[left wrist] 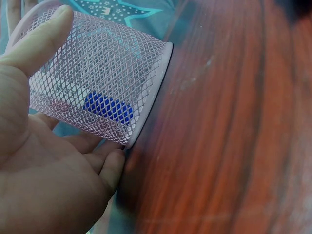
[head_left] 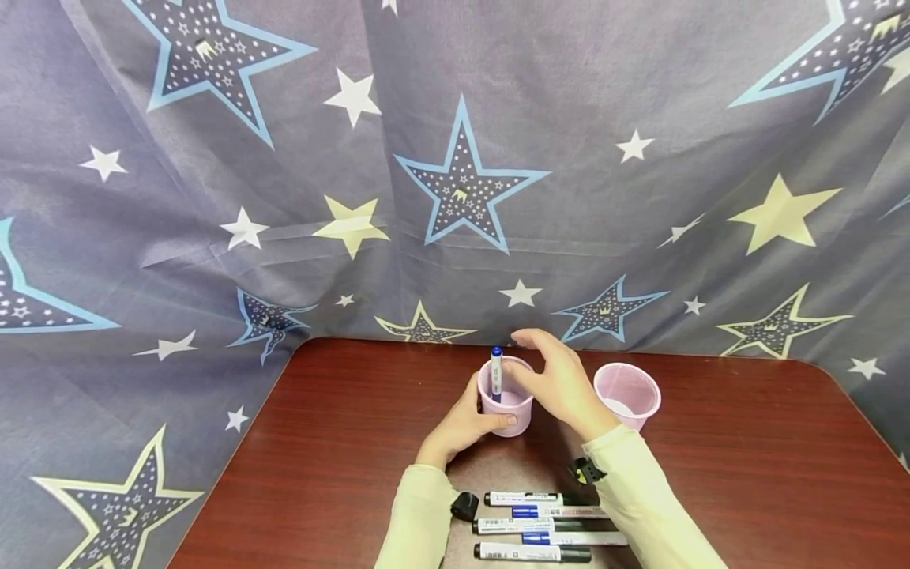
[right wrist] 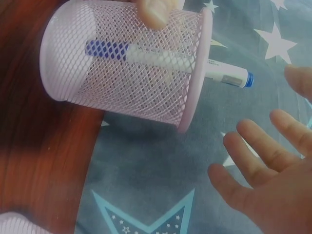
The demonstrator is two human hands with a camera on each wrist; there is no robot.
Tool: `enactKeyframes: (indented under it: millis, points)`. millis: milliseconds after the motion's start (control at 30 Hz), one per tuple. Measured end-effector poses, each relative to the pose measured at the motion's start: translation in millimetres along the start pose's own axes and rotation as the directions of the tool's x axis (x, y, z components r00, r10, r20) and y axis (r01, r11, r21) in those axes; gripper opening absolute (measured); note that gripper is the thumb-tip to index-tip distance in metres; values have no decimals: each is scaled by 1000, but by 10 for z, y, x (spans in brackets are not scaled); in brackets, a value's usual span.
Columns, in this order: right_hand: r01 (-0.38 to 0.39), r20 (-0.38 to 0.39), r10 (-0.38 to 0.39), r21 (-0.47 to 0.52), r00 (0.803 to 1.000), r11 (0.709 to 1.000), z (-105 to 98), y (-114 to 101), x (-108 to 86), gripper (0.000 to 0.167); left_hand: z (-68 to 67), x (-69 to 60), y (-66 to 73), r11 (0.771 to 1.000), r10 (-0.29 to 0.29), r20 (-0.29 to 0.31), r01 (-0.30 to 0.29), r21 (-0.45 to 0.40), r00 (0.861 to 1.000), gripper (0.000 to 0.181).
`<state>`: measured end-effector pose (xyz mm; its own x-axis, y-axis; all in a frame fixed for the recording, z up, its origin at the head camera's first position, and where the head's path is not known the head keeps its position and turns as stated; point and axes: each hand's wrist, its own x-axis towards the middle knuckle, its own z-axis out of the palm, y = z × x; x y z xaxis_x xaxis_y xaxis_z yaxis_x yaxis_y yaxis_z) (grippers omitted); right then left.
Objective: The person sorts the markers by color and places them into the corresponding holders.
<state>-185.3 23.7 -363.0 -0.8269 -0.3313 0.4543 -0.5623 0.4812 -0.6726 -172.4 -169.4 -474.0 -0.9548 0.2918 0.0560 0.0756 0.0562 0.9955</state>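
A pink mesh pen holder stands near the back of the table, with my left hand gripping its side. In the left wrist view, the thumb and fingers of that hand wrap around the mesh wall. One blue-capped whiteboard marker leans inside the holder, cap down, its blue end above the rim. My right hand is just right of the holder's rim. In the right wrist view its fingers are spread, apart from the marker, and hold nothing.
A second pink mesh pen holder stands to the right, beside my right wrist. Several whiteboard markers with black caps and blue caps lie in a row between my forearms. A starry grey cloth hangs behind the table.
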Motion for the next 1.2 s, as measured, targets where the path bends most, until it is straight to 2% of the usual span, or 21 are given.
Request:
enactKeyframes:
  millis: [233,533,733,1033,1200]
  points:
    - [13,-7,-13,-24,1000,1000,-61,52,-92,47,1,-6,16,1000,5,-6,-5,21,1000,95]
    - [-14,12,15,-45,1000,999,-95,127,-233,46,0,-11,26,998,22,-9,-22,52,1000,95]
    - [-23,3,23,-29,1000,999,-87,163,-337,46,-4,-7,32,999,34,-4,-34,37,999,96]
    - [-42,-4,42,-3,999,999,-109,154,-471,44,0,-10,-3,1000,16,7,-16,16,1000,96]
    - [-34,-1,34,2,999,999,-141,134,-535,44,-6,-1,-1,999,33,10,-33,11,999,97]
